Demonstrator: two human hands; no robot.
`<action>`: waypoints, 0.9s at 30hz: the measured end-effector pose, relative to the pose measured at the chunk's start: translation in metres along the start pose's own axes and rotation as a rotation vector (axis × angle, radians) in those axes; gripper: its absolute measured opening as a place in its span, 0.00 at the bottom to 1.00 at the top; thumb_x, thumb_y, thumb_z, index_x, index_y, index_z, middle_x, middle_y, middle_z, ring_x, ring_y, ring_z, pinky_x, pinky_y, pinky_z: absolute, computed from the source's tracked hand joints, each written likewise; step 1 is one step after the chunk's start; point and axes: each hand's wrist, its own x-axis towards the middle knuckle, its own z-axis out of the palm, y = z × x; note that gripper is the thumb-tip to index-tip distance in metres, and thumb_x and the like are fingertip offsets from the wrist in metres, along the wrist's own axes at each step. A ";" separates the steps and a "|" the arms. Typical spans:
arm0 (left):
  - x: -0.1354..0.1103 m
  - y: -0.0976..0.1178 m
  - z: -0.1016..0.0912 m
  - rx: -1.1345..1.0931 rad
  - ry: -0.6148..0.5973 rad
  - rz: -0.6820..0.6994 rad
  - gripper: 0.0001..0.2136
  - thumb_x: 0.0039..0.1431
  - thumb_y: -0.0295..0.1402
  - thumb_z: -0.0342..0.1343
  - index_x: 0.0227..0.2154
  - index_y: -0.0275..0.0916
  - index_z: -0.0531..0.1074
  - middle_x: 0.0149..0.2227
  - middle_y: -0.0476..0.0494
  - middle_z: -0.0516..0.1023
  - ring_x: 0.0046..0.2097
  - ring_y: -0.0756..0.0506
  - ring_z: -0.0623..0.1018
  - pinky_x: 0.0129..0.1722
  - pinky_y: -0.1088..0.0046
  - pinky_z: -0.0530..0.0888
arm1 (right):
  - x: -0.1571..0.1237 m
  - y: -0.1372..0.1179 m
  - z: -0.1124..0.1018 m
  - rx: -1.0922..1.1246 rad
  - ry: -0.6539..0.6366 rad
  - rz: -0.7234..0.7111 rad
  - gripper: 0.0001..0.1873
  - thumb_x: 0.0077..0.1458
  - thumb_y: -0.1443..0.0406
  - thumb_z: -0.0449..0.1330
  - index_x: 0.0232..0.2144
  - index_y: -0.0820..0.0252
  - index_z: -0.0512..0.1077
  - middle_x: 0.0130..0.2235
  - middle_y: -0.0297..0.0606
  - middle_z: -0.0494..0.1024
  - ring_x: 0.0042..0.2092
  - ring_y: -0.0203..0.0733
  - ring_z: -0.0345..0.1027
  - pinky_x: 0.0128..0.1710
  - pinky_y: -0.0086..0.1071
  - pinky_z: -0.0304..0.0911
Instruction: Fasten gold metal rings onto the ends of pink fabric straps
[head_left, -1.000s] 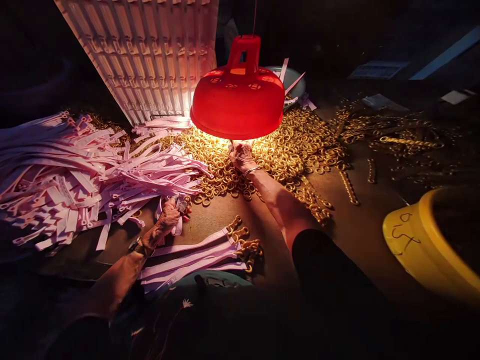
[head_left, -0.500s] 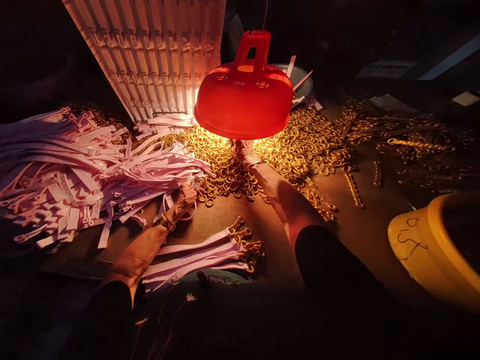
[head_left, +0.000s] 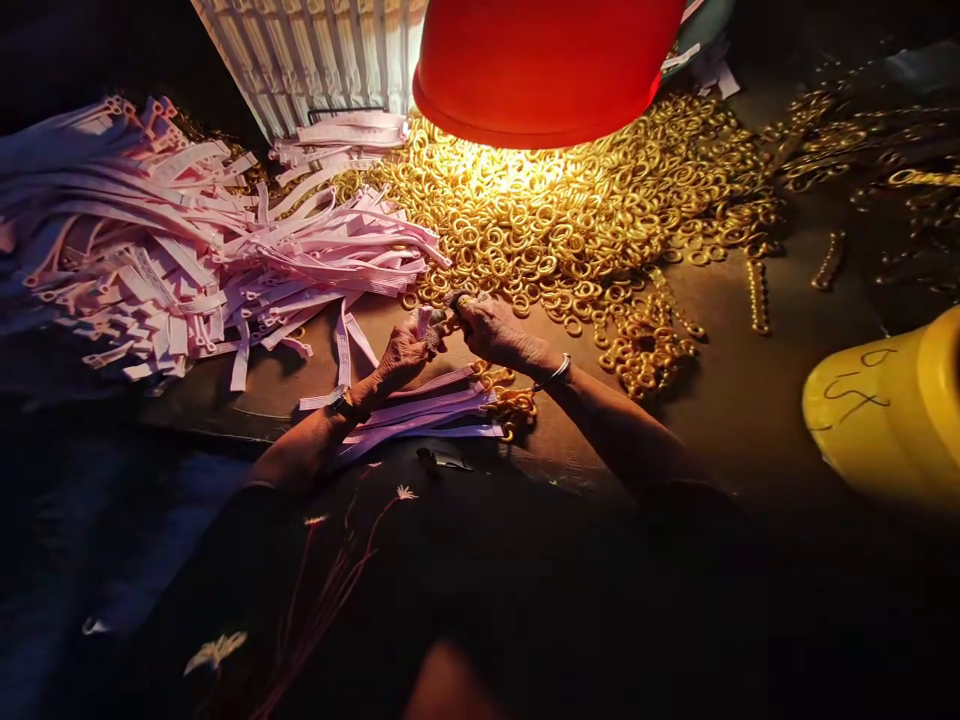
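Dim brown tabletop [head_left: 720, 335] spread across the middle of the frame, lit from above and falling into near-black at the edges. Near the centre, a pale pink strap [head_left: 424, 319] showed its end above the left hand [head_left: 405, 355], whose thumb and fingers were pinched round it; the rest of that strap was hard to follow. Just beside it, the right hand [head_left: 496, 332] had its fingers curled, the tips almost meeting those of the left. Shadow covered those tips, so I could not tell whether they gripped anything.

Below the hands, at lower centre, lay a row of finished straps [head_left: 442, 408] with gold rings on their right ends, partly hidden behind the left forearm. Above the hands, a heap of gold rings [head_left: 540, 235] ran toward the upper right, its brightest part washed out by glare. At left sprawled a pile of pink straps [head_left: 150, 250], its far edge cut off by the frame.

Farther out, a red lampshade [head_left: 540, 75] hung at top centre, cropped by the upper edge and covering the back of the heap. Left of it stood a ribbed panel [head_left: 322, 60], also cropped. Dark chains [head_left: 885, 130] blurred together at upper right, and a yellow bucket [head_left: 862, 400] with handwritten marks was cut off at the right edge.
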 end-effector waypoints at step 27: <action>0.019 -0.036 0.010 0.214 0.163 0.094 0.07 0.54 0.25 0.60 0.26 0.39 0.68 0.22 0.51 0.68 0.26 0.51 0.62 0.30 0.71 0.62 | -0.010 0.005 0.035 0.567 0.216 0.204 0.13 0.51 0.58 0.55 0.22 0.55 0.57 0.24 0.31 0.59 0.28 0.34 0.50 0.30 0.33 0.46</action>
